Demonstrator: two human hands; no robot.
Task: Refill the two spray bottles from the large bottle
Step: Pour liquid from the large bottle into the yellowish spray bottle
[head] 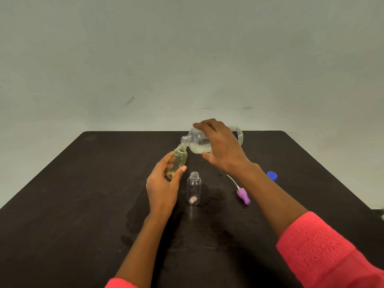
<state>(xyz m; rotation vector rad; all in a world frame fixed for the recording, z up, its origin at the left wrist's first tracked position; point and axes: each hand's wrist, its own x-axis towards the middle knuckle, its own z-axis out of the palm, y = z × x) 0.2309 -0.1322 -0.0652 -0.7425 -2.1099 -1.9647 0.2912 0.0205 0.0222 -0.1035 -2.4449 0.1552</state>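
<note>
No words or numbers can be read anywhere. The large bottle (198,142) has a dark blue label (235,135) on its side. The label is at about 3 o'clock from the right hand (220,146), which holds the bottle. The hand covers most of the label. The bit that shows is too small and blurry to read.

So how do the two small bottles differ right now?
The yellow bottle is tinted, tilted and held by the left hand under the mouth of the large bottle; the clear bottle is colourless, upright on the table, untouched. Both are uncapped.
</note>
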